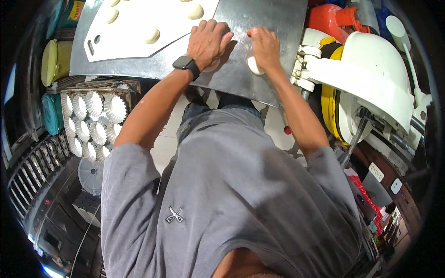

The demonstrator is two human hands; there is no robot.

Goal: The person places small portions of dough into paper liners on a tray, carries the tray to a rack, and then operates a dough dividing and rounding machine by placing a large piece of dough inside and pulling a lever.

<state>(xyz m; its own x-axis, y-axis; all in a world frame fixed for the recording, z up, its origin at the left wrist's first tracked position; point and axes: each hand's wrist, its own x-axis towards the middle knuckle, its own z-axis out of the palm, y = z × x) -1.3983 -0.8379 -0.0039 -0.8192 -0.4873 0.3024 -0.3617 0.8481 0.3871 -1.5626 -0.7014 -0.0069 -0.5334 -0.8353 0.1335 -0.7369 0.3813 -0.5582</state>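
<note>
My left hand [207,44], with a dark watch [186,66] on its wrist, lies cupped palm down on the metal table. A bit of pale dough [213,66] shows beneath the heel of that hand. To its right, my right hand [265,50] is curled over a smooth white dough ball [254,66], which sticks out below the palm on the near side. The undersides of both hands are hidden. Several round dough balls, one of them a nearer dough ball [151,35], rest on a white cutting board [116,47] at the far left.
The metal table [241,28] ends close in front of my body. A large white machine [371,65] with a yellow ring stands at the right. Fluted metal molds [97,111] sit on a tray at the left, below a yellow container [53,62]. Red equipment [329,21] is at the far right.
</note>
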